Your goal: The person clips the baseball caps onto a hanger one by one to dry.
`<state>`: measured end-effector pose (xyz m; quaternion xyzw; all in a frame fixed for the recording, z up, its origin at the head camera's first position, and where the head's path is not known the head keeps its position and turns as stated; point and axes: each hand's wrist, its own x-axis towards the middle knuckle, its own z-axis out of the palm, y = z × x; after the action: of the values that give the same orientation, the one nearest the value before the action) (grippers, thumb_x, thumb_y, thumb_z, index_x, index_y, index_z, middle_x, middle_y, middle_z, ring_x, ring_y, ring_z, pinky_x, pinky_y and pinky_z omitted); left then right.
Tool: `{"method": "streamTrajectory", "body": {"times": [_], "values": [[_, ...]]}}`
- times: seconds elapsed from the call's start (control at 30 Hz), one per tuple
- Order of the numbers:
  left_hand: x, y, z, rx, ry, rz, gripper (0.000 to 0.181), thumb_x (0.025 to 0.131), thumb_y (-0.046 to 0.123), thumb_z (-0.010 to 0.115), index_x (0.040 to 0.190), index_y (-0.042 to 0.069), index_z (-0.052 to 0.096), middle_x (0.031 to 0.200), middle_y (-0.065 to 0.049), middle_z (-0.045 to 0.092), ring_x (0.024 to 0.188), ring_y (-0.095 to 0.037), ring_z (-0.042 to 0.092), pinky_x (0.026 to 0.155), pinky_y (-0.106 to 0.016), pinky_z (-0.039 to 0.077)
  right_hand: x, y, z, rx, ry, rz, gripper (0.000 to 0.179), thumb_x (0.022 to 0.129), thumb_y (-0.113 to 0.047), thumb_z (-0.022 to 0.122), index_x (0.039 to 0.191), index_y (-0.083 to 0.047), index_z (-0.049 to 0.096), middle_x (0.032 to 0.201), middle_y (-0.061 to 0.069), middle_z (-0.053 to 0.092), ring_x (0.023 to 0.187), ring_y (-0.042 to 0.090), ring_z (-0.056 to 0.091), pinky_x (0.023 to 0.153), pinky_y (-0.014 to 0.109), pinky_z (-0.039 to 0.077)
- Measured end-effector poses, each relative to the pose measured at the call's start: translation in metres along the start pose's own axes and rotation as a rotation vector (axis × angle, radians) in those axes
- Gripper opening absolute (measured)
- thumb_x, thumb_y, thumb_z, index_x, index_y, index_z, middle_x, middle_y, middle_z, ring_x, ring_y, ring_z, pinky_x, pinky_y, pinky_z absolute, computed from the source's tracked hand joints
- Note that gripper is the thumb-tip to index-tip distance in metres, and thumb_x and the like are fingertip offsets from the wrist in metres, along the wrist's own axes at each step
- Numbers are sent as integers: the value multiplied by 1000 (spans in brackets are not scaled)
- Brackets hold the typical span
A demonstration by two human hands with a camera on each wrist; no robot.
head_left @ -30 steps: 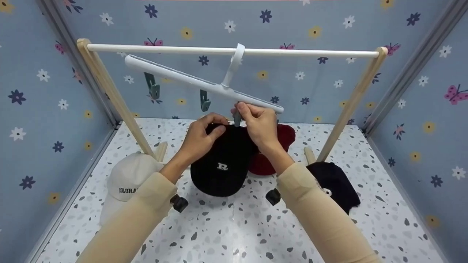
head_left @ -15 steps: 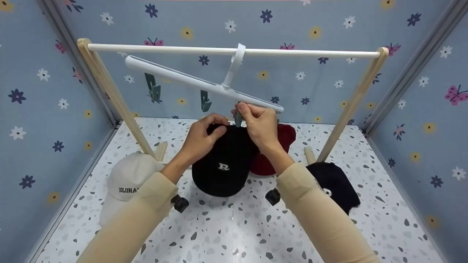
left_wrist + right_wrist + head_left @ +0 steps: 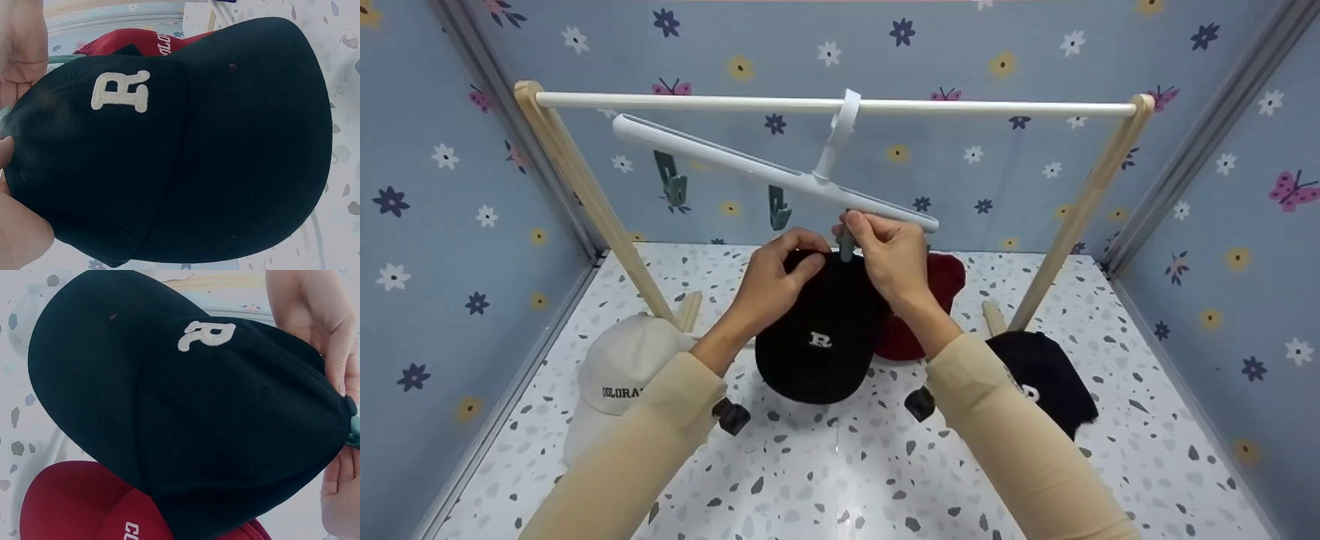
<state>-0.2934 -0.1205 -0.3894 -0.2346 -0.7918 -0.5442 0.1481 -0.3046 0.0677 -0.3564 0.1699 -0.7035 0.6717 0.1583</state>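
Note:
A black baseball cap [image 3: 810, 371] with a white letter R hangs crown up and brim down below a white hanger [image 3: 712, 157]. My left hand [image 3: 772, 281] pinches the top of its crown between thumb and fingers. With thumb and fingers, my right hand [image 3: 896, 259] pinches a green clip [image 3: 847, 244] under the hanger's lower right arm. In the right wrist view the clip [image 3: 355, 427] sits right at the crown's top, beside the cap button. Two more green clips hang to the left, the outer clip [image 3: 671, 180] and the inner clip [image 3: 779, 208], neither holding anything.
The hanger hooks over a white rail [image 3: 997, 109] on wooden legs and tilts down to the right. Behind the black cap is a red cap [image 3: 949, 279]. A white cap [image 3: 622, 356] lies left, a dark cap [image 3: 1046, 379] right, on the speckled floor [image 3: 825, 480]. Flowered walls enclose the space.
The black cap has shifted very slightly to the right. Both hands keep their holds on the cap and the clip, almost still.

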Motion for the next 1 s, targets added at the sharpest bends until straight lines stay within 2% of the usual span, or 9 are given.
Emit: {"method": "streamTrajectory", "body": {"times": [0.37, 0.73, 1.0], "values": [[0, 3, 2, 22, 21, -22, 12, 107, 16, 65, 117, 12, 71, 117, 0, 71, 111, -14, 65, 102, -36, 50, 0, 0, -1, -18, -1, -12, 23, 105, -19, 69, 107, -2, 84, 94, 11, 82, 99, 19, 77, 94, 33, 59], [0, 5, 2, -22, 38, -53, 14, 107, 16, 66, 119, 12, 71, 118, -1, 71, 110, -15, 65, 101, -35, 50, -2, 0, -3, -15, -11, 3, 24, 106, -21, 69, 110, -2, 83, 97, 10, 82, 106, 19, 75, 98, 34, 57], [1, 7, 3, -47, 57, -40, 13, 107, 16, 66, 117, 10, 71, 117, -4, 71, 108, -18, 65, 100, -36, 50, -2, 1, -3, -33, -14, -22, 23, 105, -21, 70, 108, -4, 84, 96, 9, 82, 102, 18, 73, 96, 33, 55]]}}
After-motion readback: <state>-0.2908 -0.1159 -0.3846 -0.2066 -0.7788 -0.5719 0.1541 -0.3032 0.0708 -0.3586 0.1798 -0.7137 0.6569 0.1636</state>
